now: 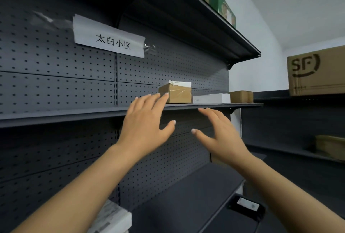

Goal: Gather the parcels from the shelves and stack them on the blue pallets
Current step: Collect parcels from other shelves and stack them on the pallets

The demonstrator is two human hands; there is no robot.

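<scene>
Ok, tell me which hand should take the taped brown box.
Left hand: its straight fingertips already reach the taped brown box. The right hand hangs lower, below the shelf edge.

Light: we find it dim and even | Glare: we note sheen on clear tape | Blur: right hand soft, lower corners smeared | Distortion: we see shelf edges bowed.
</scene>
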